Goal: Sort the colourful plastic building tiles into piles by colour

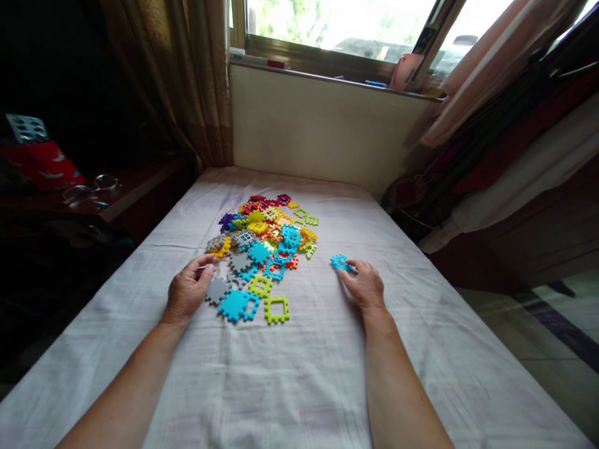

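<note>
Light source: daylight from the window (327,51) at the top of my view; panes blown out nearly white, greenery beyond washed pale. Centre: pale cloth (309,355), softly lit; faint, diffuse shadows beside the coloured pieces (259,252), whose colours I read clearly, fine edges soft. Left: dim sheen on the curtain (163,75); beyond it, near black, most detail lost to me. Right: hanging clothes (510,143), shadowed, smeared. Edges: wide-angle stretch, clothes and right window frame slanting. Overall: high contrast, slight softness.
</note>
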`<state>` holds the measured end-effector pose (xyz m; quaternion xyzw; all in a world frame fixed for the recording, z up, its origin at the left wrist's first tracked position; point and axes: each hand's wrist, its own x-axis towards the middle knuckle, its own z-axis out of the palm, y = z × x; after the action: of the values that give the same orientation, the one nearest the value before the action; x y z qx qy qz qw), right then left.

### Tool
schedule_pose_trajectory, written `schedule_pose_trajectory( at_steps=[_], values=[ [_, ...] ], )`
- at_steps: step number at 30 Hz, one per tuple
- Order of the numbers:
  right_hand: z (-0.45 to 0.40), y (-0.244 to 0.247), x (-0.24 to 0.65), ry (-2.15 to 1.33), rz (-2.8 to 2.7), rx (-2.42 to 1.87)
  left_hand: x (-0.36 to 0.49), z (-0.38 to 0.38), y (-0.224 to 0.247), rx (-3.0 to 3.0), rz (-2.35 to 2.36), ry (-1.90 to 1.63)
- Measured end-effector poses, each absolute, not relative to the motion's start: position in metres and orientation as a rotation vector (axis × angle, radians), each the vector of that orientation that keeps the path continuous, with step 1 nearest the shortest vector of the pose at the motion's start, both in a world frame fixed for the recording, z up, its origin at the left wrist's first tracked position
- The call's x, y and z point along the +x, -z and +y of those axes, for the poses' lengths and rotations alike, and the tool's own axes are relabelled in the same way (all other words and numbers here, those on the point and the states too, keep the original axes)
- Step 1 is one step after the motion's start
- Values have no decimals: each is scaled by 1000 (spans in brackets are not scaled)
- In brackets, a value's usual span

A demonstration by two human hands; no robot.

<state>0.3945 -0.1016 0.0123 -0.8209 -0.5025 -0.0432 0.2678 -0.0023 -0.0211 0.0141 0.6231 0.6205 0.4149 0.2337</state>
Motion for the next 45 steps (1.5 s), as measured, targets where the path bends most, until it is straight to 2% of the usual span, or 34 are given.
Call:
schedule_pose_trajectory(
  at_steps=[6,11,17,22,31,35,41,45],
  values=[
    [-105,-16,387,124,-1212,-2391,-1,-22,-16,1733,1670,-1161],
    [-99,-25,344,189,-1435,-2005,-1,-22,-16,1723,1691,-1167],
    [-106,-33,242,-48,-2052,-1408,1,-23,-17,1732,1684,-1163],
    [-113,-32,205,-123,-2210,-1369,3,-25,-22,1733,1687,-1143],
    [-110,-32,208,-91,-2197,-1330,0,-22,-16,1726,1686,-1145],
    [-100,-35,250,24,-1907,-1463,0,-22,-16,1726,1692,-1144],
    [-96,-23,370,222,-1127,-2166,0,-22,-15,1729,1695,-1149],
    [-104,-15,401,181,-902,-2342,1,-22,-17,1731,1709,-1142]
  ],
)
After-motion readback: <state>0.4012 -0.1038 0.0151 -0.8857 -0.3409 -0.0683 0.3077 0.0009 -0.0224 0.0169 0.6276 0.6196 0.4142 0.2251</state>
